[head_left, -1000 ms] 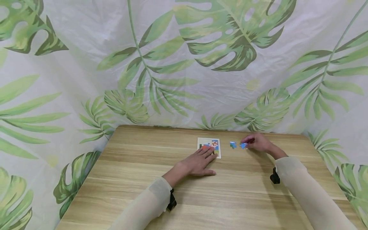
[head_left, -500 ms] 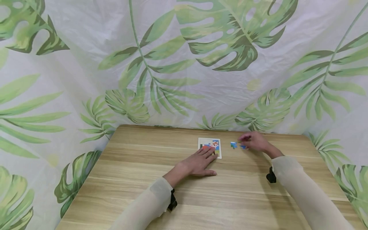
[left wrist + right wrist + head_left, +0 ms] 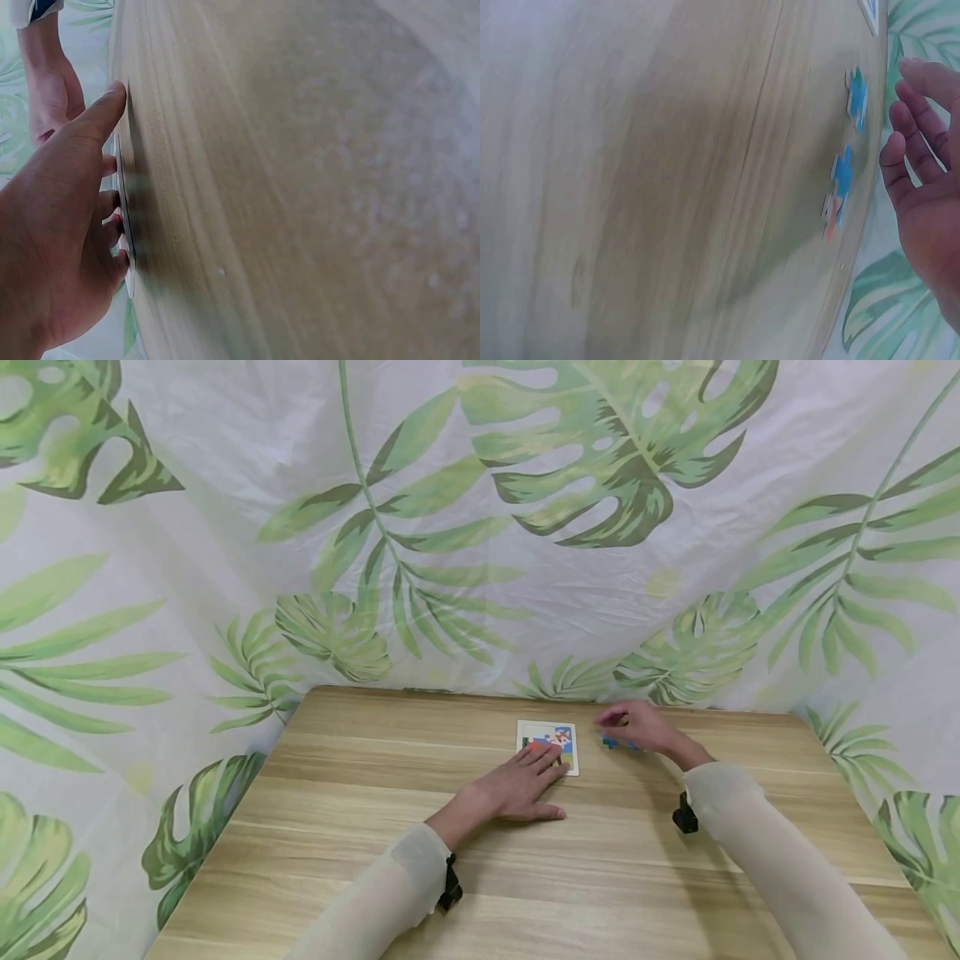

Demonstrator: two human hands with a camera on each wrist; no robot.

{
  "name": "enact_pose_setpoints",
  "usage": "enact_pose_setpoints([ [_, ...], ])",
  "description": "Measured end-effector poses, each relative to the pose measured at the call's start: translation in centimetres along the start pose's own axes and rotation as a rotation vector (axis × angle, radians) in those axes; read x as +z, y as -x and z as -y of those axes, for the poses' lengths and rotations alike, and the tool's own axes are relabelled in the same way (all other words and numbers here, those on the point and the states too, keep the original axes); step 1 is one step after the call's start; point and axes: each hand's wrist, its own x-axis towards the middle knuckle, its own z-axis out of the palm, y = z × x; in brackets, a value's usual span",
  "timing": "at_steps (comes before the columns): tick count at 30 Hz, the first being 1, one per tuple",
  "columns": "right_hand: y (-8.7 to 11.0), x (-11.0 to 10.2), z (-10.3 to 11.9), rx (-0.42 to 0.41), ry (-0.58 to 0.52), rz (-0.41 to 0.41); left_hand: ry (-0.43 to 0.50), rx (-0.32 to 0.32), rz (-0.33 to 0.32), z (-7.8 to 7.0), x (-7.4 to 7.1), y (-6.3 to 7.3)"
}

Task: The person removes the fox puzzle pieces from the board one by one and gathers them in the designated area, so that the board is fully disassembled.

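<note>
My left hand (image 3: pixel 522 787) lies with straight, spread fingers over the lower part of a small puzzle board (image 3: pixel 534 731). A cartoon animal picture fills part of that board. Relaxed fingers of my right hand (image 3: pixel 934 172) hover above two loose jigsaw pieces, holding nothing. The right wrist view shows a blue and green jigsaw piece (image 3: pixel 857 97) and a blue jigsaw piece with orange (image 3: pixel 842 176), apart on the tabletop. From the head, the right hand (image 3: pixel 641 725) partly covers them. In the left wrist view, the left fingertips touch the board's edge.
The wooden table (image 3: pixel 420 727) ends at a leaf-print cloth (image 3: pixel 450 568) hanging behind it. Black wrist cameras sit under both sleeves. The board's corner (image 3: pixel 870 15) appears at the top of the right wrist view.
My right hand has let go of the blue jigsaw piece and moved left, over the blue and green piece. The left hand has stayed on the board.
</note>
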Motion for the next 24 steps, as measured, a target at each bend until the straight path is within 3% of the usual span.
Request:
enact_pose_setpoints([
  [12, -1.7, 1.4, 1.6, -0.061, -0.019, 0.063, -0.006, -0.002, 0.001, 0.0, 0.1, 0.0],
  [24, -2.8, 2.3, 2.5, -0.124, -0.033, 0.077, -0.018, -0.012, 0.003, 0.0, 0.3, -0.1],
])
